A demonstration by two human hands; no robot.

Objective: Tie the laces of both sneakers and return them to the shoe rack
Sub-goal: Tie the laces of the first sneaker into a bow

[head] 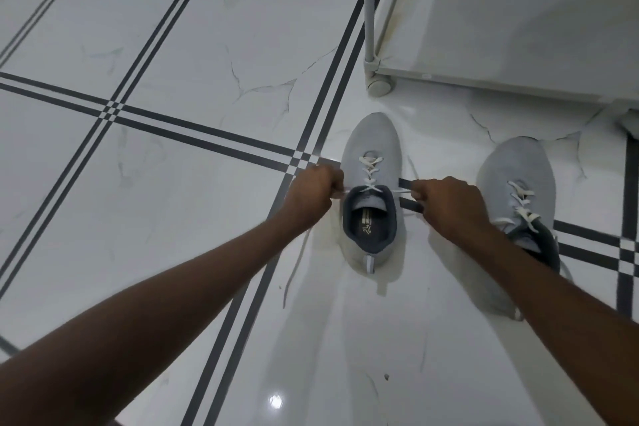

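Two light grey sneakers with white laces stand on the tiled floor, toes pointing away from me. The left sneaker [371, 145] sits between my hands. My left hand [313, 195] is closed on the left lace end beside the shoe's collar. My right hand [449, 206] is closed on the right lace end, which is pulled out sideways. The right sneaker [515, 176] stands just right of my right hand, its heel hidden under my forearm; its laces look loose. The white shoe rack [390, 34] stands at the upper right.
The rack rests on a small caster wheel [378, 85], with a vertical post [370, 3] rising at its corner. The floor [173, 183] is glossy white marble tile with dark double stripes. A dark wall base runs along the top edge.
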